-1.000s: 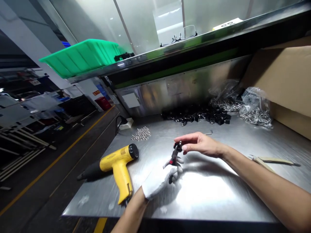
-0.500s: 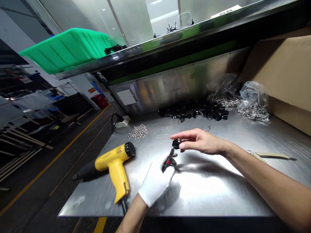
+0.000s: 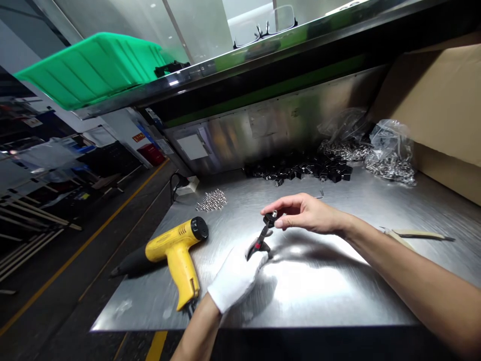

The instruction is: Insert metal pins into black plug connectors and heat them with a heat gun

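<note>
My left hand [image 3: 240, 271], in a white glove with dark fingertips, is closed round a small dark tool with a red mark [image 3: 258, 245], which looks like pliers. The tool's narrow tip reaches up to a small black block [image 3: 269, 218] with a silver metal fitting [image 3: 274, 213] on it. Bare, my right hand [image 3: 306, 214] pinches that block between thumb and fingers, above the metal tabletop [image 3: 308, 296]. Whether the tool's tip grips the block or only touches it, I cannot tell.
A yellow heat gun [image 3: 173, 245] lies at left, near small silver parts [image 3: 211, 200]. Behind are piled black blocks [image 3: 300, 169] and bags of metal pieces [image 3: 391, 153]. Pliers [image 3: 424, 234] lie at right by a cardboard box [image 3: 436, 100]. A green bin [image 3: 93, 70] stands on the shelf.
The black block has tilted a little in my right fingers, so its silver fitting faces more towards me. Both hands have shifted slightly left, and the view has moved a little too.
</note>
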`<action>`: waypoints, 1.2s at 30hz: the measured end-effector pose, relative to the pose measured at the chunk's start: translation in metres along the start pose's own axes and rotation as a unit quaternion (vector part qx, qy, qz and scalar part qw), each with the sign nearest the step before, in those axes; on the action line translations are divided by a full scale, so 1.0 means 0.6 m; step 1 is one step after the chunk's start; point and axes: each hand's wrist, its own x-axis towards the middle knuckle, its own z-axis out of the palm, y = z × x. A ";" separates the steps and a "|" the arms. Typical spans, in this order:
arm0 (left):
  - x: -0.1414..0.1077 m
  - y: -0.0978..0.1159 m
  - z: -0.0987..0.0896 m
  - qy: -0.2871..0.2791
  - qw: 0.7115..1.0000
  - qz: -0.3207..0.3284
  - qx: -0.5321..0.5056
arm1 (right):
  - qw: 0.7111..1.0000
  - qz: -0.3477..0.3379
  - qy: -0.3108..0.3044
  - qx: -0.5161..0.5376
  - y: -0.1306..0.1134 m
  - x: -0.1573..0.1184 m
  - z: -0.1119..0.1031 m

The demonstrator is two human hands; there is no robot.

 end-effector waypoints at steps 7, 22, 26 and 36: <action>0.010 -0.006 -0.023 -0.078 0.996 0.026 -0.020 | 0.999 0.019 -0.044 0.025 -0.012 -0.009 -0.009; 0.010 -0.011 -0.002 -0.044 0.994 0.013 -0.098 | 0.991 -0.012 0.089 0.102 0.017 0.011 0.007; 0.011 -0.015 0.003 -0.020 0.992 -0.001 -0.125 | 0.989 -0.031 0.105 0.101 0.014 0.010 0.006; 0.009 -0.021 0.005 -0.007 0.997 0.016 -0.080 | 0.987 -0.024 0.132 0.093 0.021 0.014 0.019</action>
